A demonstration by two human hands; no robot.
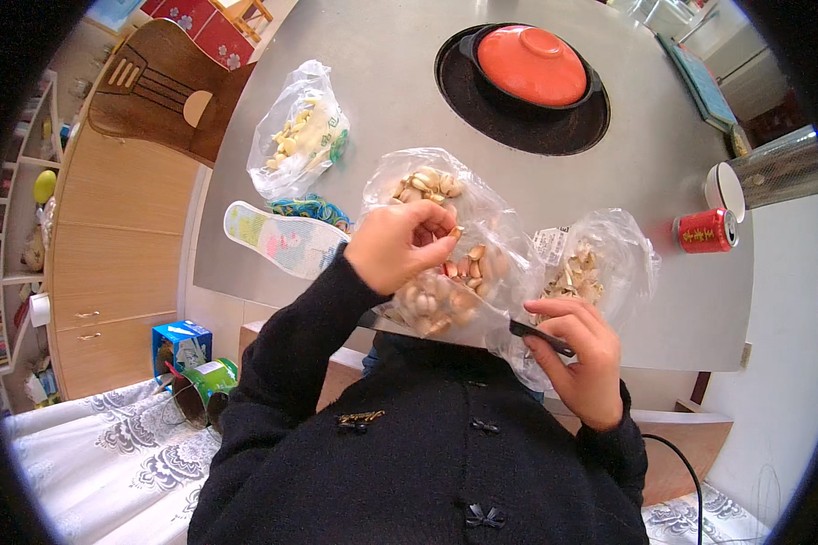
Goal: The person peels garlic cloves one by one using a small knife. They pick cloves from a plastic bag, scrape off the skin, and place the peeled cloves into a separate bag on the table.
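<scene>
Between its thumb and fingers, my left hand [405, 245] holds a garlic clove [456, 232] above a clear plastic bag [511, 231]. Unpeeled cloves [476, 267] and garlic bulbs [422, 300] lie in and on that bag. My right hand [579, 354] grips a small black-handled tool [542, 338], probably a knife; its blade cannot be made out. Just beyond this hand, dry garlic skins [576, 276] fill another clear bag [630, 255]. Pale peeled cloves [288, 144] rest in a white plastic bag [262, 163] at the upper left.
A patterned shoe insole [279, 242] and blue-green yarn [310, 208] lie left of my left hand. Farther back, a lidded orange-and-black pot [532, 65] stands on a round black recess. A red can [705, 230] lies at the right, beside white bowls [726, 191].
</scene>
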